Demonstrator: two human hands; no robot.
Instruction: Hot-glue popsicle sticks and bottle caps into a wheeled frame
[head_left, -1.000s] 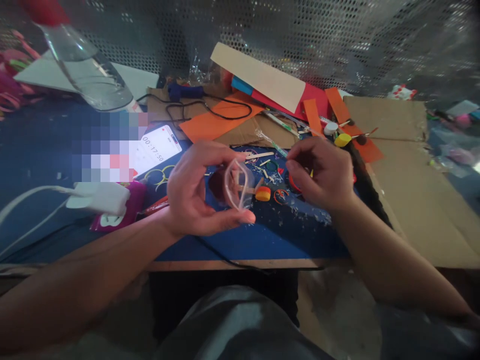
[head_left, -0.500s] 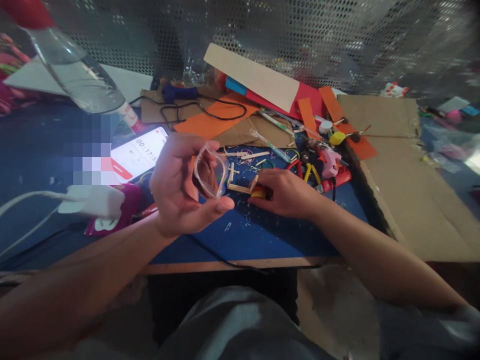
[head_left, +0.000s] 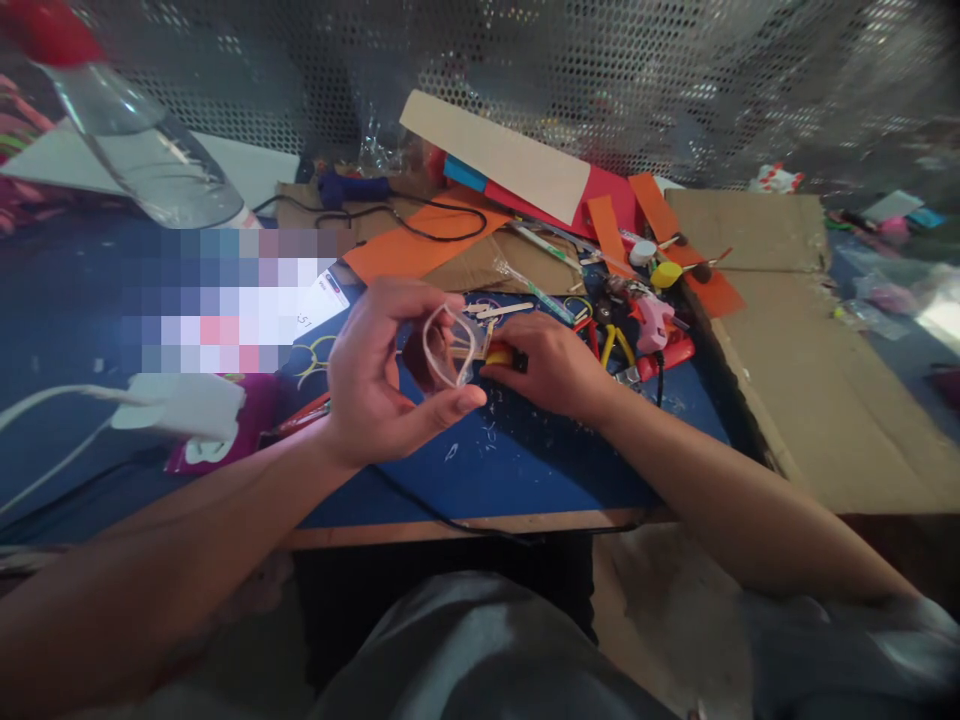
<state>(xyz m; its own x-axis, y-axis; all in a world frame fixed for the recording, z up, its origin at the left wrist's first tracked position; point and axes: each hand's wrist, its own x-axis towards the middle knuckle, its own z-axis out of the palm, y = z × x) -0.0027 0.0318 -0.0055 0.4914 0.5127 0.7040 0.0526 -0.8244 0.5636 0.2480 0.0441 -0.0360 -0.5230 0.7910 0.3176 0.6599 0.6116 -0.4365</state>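
My left hand [head_left: 375, 375] curls around a clear plastic pouch or cup-like piece [head_left: 450, 350]. Its open rim faces me, and the fingers show through its wall. My right hand [head_left: 555, 365] is closed on a small frame of wooden craft sticks [head_left: 490, 332] with a yellow round part [head_left: 499, 354]. The frame's left end lies at or behind the plastic rim; I cannot tell whether it is inside. Loose craft sticks [head_left: 506, 311] lie just beyond both hands on the blue table [head_left: 525, 470].
A pink glue gun [head_left: 652, 318], yellow-handled pliers [head_left: 618, 345] and a red tool [head_left: 677, 352] lie right. Cardboard [head_left: 840, 400] covers the right side. A red-capped bottle [head_left: 161, 165], white charger [head_left: 184, 405] and partly blurred phone [head_left: 321, 298] are left. Orange paper [head_left: 420, 240] lies behind.
My left hand has moved right with the plastic piece, which now overlaps the stick frame in view. My right hand has shifted slightly left, and the two hands are closer together.
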